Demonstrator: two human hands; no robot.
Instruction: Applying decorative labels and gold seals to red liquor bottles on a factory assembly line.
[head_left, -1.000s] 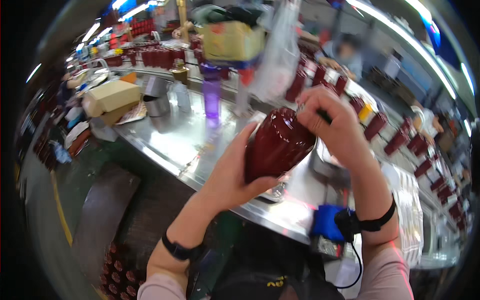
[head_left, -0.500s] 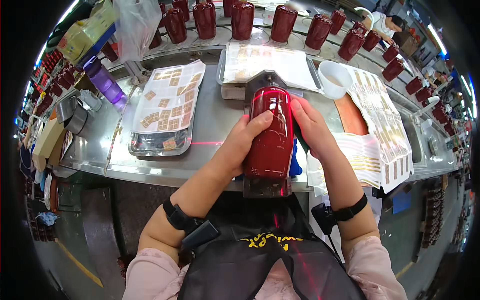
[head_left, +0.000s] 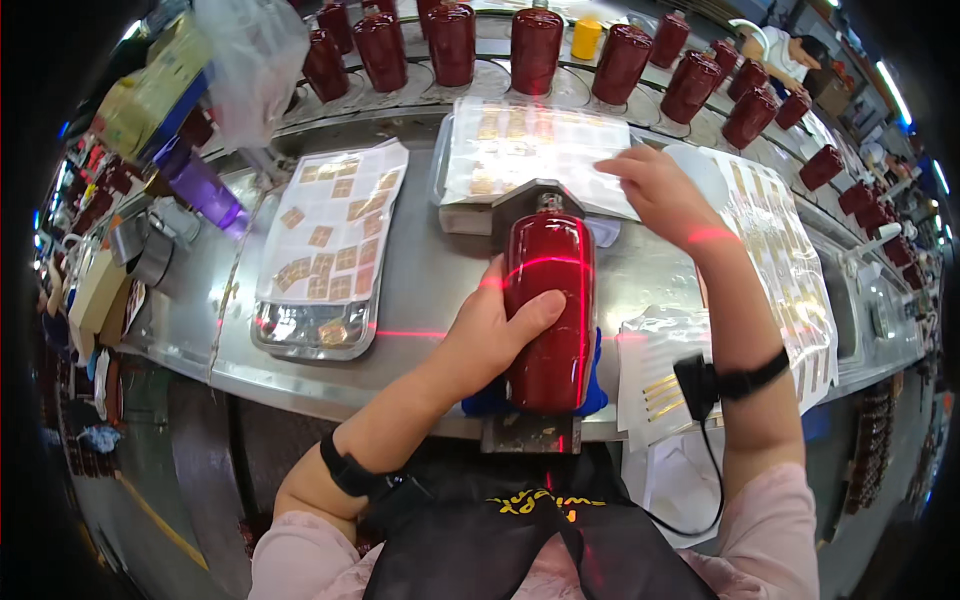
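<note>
The bottle (head_left: 550,315) lies at the near edge of the worktop (head_left: 415,240), on a dark metal stand (head_left: 530,437) and a blue cloth (head_left: 597,375). Its neck points away from you, its base toward you, and its long axis runs nearly straight out from your body. Your left hand (head_left: 488,325) grasps its left side, thumb across the top. Half a second ago both hands were on it; now your right hand (head_left: 665,195) is off, its fingers over the gold-patterned sheet (head_left: 535,150); whether they pinch anything, I cannot tell. The bottle is deep red and glossy, with rounded shoulders, bright highlights and a glowing red line across it.
</note>
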